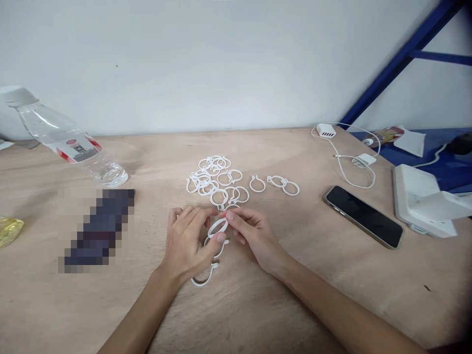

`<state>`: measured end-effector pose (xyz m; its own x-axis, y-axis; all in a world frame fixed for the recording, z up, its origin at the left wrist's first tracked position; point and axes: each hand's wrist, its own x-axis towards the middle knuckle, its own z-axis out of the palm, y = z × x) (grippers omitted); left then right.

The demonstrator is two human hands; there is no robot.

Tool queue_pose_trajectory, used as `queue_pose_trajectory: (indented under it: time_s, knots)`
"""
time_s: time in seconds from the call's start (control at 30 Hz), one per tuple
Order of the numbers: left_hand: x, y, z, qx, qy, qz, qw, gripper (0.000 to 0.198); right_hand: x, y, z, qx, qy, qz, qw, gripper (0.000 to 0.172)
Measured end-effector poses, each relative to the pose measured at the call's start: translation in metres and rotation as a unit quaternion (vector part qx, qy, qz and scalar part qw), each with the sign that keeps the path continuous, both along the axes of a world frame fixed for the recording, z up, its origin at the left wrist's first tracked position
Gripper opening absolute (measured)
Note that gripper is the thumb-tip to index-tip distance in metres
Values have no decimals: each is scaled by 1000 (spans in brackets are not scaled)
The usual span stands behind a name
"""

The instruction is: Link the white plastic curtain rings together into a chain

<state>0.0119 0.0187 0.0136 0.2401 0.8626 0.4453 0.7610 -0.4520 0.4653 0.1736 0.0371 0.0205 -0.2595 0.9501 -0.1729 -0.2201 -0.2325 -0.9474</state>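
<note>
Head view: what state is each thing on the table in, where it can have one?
Left hand: gripping the white ring
Right hand: gripping the same ring
Loose rings: in a scattered pile, some linked
Water bottle: capped, lying on its side
Phone: face up, screen dark
Cable: lying in loose loops

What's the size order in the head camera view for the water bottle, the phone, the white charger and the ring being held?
Largest to smallest:
1. Bottle
2. Phone
3. Ring and charger: these look about alike, and the charger sits farther from the camera, so I can't rank them.
</note>
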Motion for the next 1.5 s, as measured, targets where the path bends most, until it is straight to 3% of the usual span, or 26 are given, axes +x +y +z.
queue_pose_trajectory:
  time_s: [0.17,0.33,0.67,0.8,0.87,0.93,1.03,1.13,1.23,1.37,1.43,1.5]
  knots:
    - [2,2,-5,-64,-9,-45,997,57,-1,0,-3,-55,42,16,998,40]
    - [3,3,-6,-97,-80,-26,992,64,-3,0,-4,-67,69,4,995,43]
    - [6,2,-8,-118,-72,-33,990,64,1,2,-6,0,12,38,999,28]
    - [4,3,-7,-115,-79,-28,990,62,14,12,-4,74,-76,21,994,28]
    - [2,4,-6,-104,-84,-21,991,61,22,16,-4,151,-167,-19,974,22]
    - [1,5,-6,-93,-87,-13,992,60,30,18,-5,230,-264,-35,936,11]
    - [-1,6,-6,-85,-87,-11,992,60,34,18,-10,317,-378,6,870,20]
    - [-2,6,-5,-79,-85,-26,993,59,30,15,-16,354,-415,56,836,5]
    - [-5,5,-3,-83,-69,-61,992,55,26,14,-15,339,-375,37,862,9]
    - [-7,4,-6,-100,-25,-78,992,48,22,13,-4,194,-221,-11,956,10]
    - [-6,4,-8,-96,-23,-56,994,59,19,10,1,126,-121,7,985,15]
    - [-5,5,-11,-82,-31,-34,996,63,15,6,4,88,-50,43,994,19]
